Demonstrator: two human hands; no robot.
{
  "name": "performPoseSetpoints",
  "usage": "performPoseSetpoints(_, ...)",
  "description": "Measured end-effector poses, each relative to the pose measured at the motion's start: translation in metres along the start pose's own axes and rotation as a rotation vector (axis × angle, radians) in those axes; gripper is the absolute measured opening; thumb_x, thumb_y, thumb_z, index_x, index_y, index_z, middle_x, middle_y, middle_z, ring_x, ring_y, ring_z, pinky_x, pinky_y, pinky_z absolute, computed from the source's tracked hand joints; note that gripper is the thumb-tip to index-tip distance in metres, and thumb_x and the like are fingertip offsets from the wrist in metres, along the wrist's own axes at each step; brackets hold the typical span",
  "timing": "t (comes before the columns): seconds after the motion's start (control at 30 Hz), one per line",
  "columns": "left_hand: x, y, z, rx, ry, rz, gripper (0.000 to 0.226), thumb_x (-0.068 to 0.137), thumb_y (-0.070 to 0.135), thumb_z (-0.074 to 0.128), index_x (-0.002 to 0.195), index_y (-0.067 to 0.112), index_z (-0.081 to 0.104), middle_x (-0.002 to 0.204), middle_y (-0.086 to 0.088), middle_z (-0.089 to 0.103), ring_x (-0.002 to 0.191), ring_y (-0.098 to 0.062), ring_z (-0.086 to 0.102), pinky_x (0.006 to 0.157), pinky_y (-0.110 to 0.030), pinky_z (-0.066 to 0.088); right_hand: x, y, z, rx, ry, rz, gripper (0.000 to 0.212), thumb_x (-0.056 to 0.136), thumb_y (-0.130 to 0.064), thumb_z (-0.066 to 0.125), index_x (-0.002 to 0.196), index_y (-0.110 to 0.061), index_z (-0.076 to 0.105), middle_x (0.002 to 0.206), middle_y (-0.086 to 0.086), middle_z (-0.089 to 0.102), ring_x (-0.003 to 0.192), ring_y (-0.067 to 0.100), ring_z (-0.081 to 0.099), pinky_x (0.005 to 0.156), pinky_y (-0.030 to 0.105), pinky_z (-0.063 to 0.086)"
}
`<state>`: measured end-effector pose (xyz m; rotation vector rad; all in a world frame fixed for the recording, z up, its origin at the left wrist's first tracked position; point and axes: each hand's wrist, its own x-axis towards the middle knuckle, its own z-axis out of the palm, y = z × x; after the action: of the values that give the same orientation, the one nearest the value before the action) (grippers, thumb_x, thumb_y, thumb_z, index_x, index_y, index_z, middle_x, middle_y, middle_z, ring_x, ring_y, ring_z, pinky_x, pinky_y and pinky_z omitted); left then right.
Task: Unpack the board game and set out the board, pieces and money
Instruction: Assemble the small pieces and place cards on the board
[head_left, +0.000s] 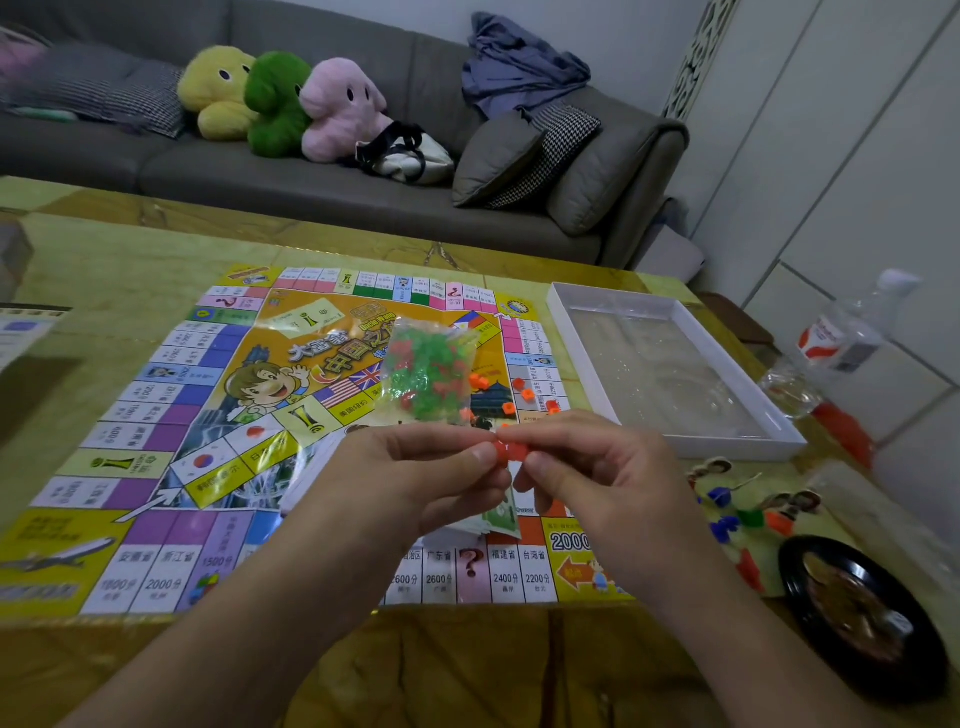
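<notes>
**Small red pieces pinched over the board**

Red plastic pieces sit above the board's near edge, pinched between left hand and right hand. Judged light, rigid, slippery; grip by the flat sides. Beyond them, the bag of pieces lies mid-board, loose orange pieces beside it.

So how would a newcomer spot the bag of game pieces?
Find the colourful game board spread on the table. Near its centre, just beyond both hands, lies a clear plastic bag of small green and red pieces. Unlike the loose orange pieces beside it, these are still bagged.
</notes>
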<state>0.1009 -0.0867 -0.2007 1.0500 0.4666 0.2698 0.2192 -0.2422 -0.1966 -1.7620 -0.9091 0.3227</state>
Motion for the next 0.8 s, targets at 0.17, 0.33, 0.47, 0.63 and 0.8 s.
performPoseSetpoints(0.17, 0.000, 0.001, 0.000, 0.024, -0.009, 0.011, 0.020, 0.070, 0.007, 0.078, 0.089, 0.000, 0.081, 0.092, -0.025, 0.078, 0.086, -0.032, 0.079, 0.074, -0.028, 0.063, 0.001, -0.001, 0.002, 0.041, -0.002, -0.009, 0.037, 0.097, 0.002, 0.066, 0.108, -0.029, 0.083, 0.103, -0.009, 0.077, 0.090, 0.019, 0.074, 0.077, 0.029, 0.063)
performPoseSetpoints(0.33, -0.001, 0.005, -0.004, 0.102, -0.003, -0.005, 0.017, 0.075, 0.001, 0.078, 0.092, 0.001, 0.081, 0.091, -0.024, 0.078, 0.088, -0.034, 0.079, 0.077, -0.034, 0.065, 0.002, 0.000, 0.003, 0.127, -0.020, 0.018, 0.038, 0.094, 0.010, 0.066, 0.102, -0.022, 0.085, 0.099, 0.000, 0.077, 0.082, 0.021, 0.074, 0.070, 0.028, 0.062)
performPoseSetpoints(0.47, -0.002, 0.008, -0.005, 0.158, -0.023, -0.017, 0.031, 0.070, 0.005, 0.080, 0.101, 0.000, 0.078, 0.091, -0.024, 0.078, 0.085, -0.035, 0.079, 0.078, -0.036, 0.064, 0.002, 0.001, 0.002, 0.137, -0.032, 0.019, 0.034, 0.092, 0.012, 0.066, 0.102, -0.014, 0.084, 0.096, 0.003, 0.075, 0.078, 0.022, 0.073, 0.066, 0.029, 0.062)
performPoseSetpoints(0.63, -0.002, 0.012, -0.006, 0.207, -0.058, -0.013, 0.029, 0.066, 0.007, 0.081, 0.095, 0.004, 0.081, 0.090, -0.024, 0.078, 0.084, -0.035, 0.078, 0.075, -0.034, 0.064, 0.004, 0.001, 0.001, 0.162, -0.052, 0.016, 0.032, 0.092, 0.013, 0.065, 0.102, -0.010, 0.084, 0.097, 0.004, 0.075, 0.075, 0.022, 0.072, 0.066, 0.029, 0.061)
performPoseSetpoints(0.8, -0.003, 0.014, -0.007, 0.227, -0.110, -0.029, 0.022, 0.068, 0.005, 0.080, 0.090, 0.005, 0.082, 0.088, -0.024, 0.078, 0.080, -0.032, 0.078, 0.071, -0.032, 0.063, 0.004, 0.002, -0.004, 0.200, -0.104, 0.070, 0.029, 0.091, 0.011, 0.066, 0.101, -0.008, 0.085, 0.100, 0.007, 0.074, 0.078, 0.028, 0.073, 0.070, 0.034, 0.061)
